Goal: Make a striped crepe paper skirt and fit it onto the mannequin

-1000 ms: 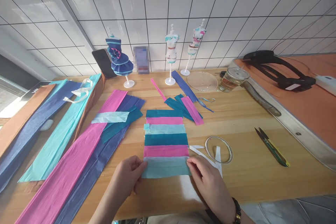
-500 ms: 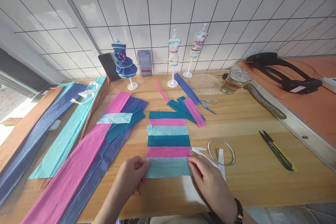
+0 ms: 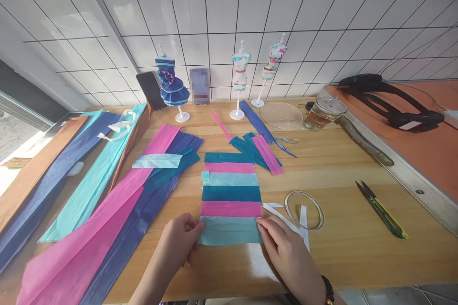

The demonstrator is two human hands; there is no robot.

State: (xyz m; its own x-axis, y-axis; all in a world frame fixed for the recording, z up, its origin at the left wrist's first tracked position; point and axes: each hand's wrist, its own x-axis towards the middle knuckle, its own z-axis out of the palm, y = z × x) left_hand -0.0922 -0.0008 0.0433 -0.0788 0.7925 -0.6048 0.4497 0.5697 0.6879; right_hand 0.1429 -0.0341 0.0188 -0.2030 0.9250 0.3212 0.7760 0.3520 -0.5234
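Note:
A sheet of crepe paper strips [image 3: 232, 194], banded in teal, pink and pale blue, lies flat on the table in front of me. Its nearest band is a pale blue crepe paper strip [image 3: 231, 232]. My left hand [image 3: 182, 238] pinches this strip at its left edge, fingers closed. At the right edge my right hand [image 3: 282, 242] grips the same strip between thumb and fingertips. White tape pieces [image 3: 304, 221] and a tape roll [image 3: 305, 210] lie beside my right hand. A small pale blue scrap [image 3: 205, 175] sits on the sheet's left side.
Long pink [image 3: 125, 200], blue and turquoise [image 3: 96, 171] paper strips cover the left side. Yellow-green snips [image 3: 382, 209] lie at right. Behind stand a mannequin in a blue dress [image 3: 172, 81], two other mannequins [image 3: 241, 76], a phone [image 3: 150, 90] and a glass cup [image 3: 324, 113].
The view has shifted slightly. The near end of the long pink strip has lifted and spread to the left. Both hands keep their hold on the pale blue strip.

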